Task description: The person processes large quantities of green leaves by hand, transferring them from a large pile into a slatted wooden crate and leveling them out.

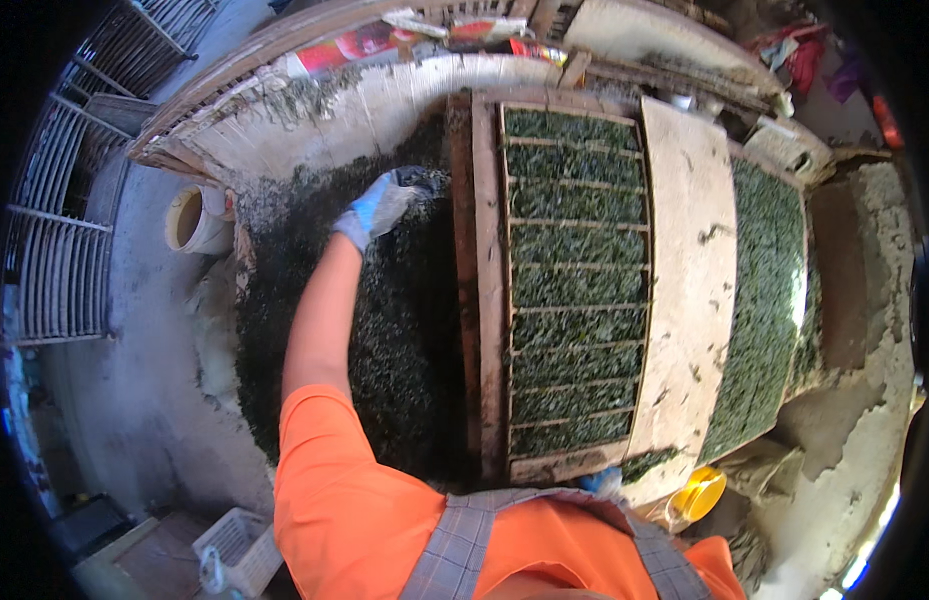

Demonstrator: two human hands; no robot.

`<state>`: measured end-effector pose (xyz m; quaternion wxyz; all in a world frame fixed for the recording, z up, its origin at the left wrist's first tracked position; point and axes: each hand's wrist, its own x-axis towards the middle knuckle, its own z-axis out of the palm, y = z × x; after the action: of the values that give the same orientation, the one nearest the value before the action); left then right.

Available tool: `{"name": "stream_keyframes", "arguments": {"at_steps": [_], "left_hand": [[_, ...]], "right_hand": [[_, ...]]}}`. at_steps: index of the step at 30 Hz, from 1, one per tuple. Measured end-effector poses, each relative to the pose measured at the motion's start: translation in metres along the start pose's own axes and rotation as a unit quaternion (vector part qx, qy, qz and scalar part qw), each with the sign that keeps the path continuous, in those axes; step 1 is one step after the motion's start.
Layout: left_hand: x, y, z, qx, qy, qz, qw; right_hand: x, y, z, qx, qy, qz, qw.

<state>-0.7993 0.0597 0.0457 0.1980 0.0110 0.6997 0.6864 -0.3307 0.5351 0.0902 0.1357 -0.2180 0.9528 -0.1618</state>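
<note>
My left hand [380, 207], in a blue and grey glove, reaches far into a large heap of dark green, wet-looking shredded leaves [385, 330] in a trough. Its fingers blend into the dark leaves at the trough's far right, so their closing cannot be made out. Just right of it stands a wooden frame [493, 300] with thin crossbars, its strips filled with chopped green leaves [580, 250]. Low in the view, by the frame's near edge, a bit of my right hand [603, 482] shows in a blue glove. Its fingers are mostly hidden by my body.
A pale bare board [685, 270] separates the frame from another sheet of green leaves [760, 310]. At the left are a white bucket [200, 220] and slatted racks [65, 240]. A white plastic basket [240, 550] and a yellow container [700, 493] sit near me.
</note>
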Motion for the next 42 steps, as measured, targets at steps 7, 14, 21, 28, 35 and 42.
{"name": "stream_keyframes", "arguments": {"at_steps": [7,14,21,28,35,42], "left_hand": [[-0.066,-0.021,0.026,0.284,0.149,0.050,0.946],[-0.094,0.016,0.060,-0.066,0.138,-0.076,0.985],[-0.132,-0.011,0.097,0.573,0.073,-0.275,0.768],[-0.119,-0.062,0.038,0.146,0.218,0.016,0.965],[-0.226,0.090,0.034,-0.177,0.177,0.075,0.965],[-0.359,0.246,0.211,0.181,0.014,0.356,0.917]], "right_hand": [[0.001,0.010,0.012,-0.011,0.022,-0.021,0.999],[-0.002,0.013,0.023,0.014,0.071,-0.052,0.996],[0.005,0.002,0.008,0.030,0.062,-0.054,0.996],[-0.002,0.010,0.016,0.015,0.120,-0.073,0.990],[-0.002,0.006,0.021,-0.009,0.135,-0.061,0.989],[0.001,-0.019,-0.019,0.187,0.090,0.038,0.977]]}}
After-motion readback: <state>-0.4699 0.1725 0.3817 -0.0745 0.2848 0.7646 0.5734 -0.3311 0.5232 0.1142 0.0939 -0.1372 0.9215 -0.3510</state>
